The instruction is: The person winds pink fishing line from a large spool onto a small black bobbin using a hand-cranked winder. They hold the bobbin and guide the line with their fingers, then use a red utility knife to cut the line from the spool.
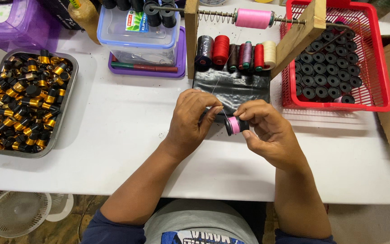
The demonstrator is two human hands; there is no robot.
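Risk: the thin thread (220,83) could slip or snap if pulled too hard — it is barely visible and looks taut from the rack down to the fingers. The bobbin (233,125) could also roll out of a loose pinch. Right hand (269,133) closes around the bobbin; left hand (192,119) pinches the thread end beside it. Bobbin — small, black-rimmed, wound pink — sits between both hands above the white table (113,131).

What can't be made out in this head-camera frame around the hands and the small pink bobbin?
- Small pink bobbin: far end hidden by right hand fingers.
- Thread at left hand: too thin to trace.
- Red basket: top cut off by the frame edge, part hidden by wooden rack.
- Clear box contents: blurred.
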